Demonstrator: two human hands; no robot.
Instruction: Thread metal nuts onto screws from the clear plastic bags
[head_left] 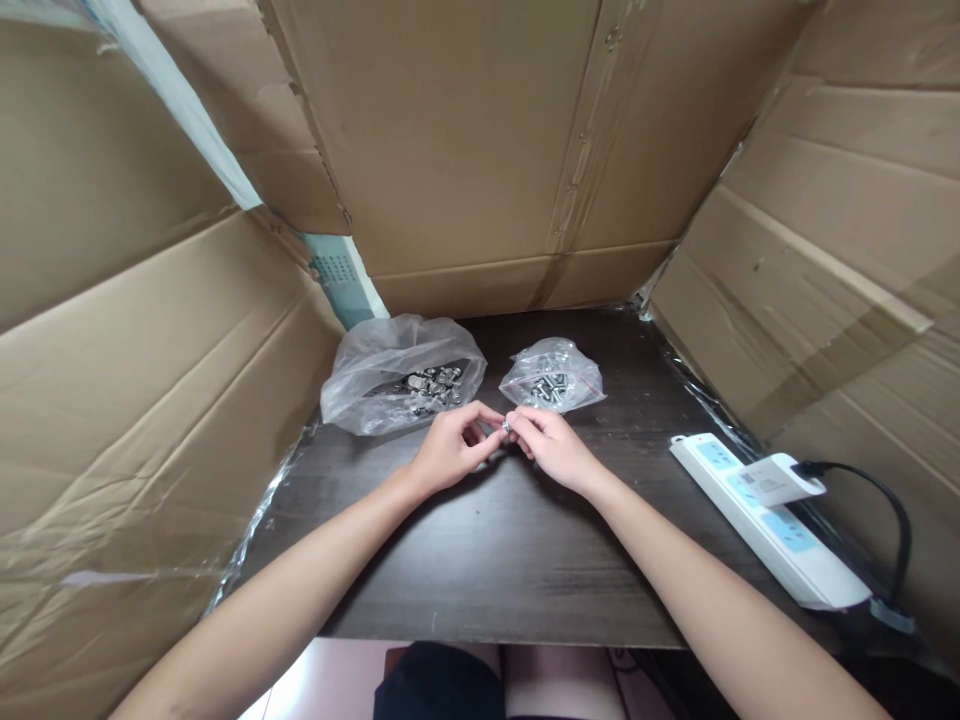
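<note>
Over the middle of the dark table, my left hand (457, 445) and my right hand (551, 443) meet fingertip to fingertip. Between them is a small shiny metal piece (505, 426), pinched by the fingers of both; its exact kind is too small to make out. Behind my left hand lies a large clear plastic bag (367, 375), its mouth open on a heap of metal fittings (431, 387). A smaller clear zip bag (581, 375) sits just behind my right hand, with metal screws (551, 387) inside.
Cardboard walls (465, 130) enclose the dark table (480, 570) at the back and both sides. On the right lies a white power strip (757, 525) with a white plug-in adapter (776, 480) and a black cable (900, 500). The table's front edge is close to my lap.
</note>
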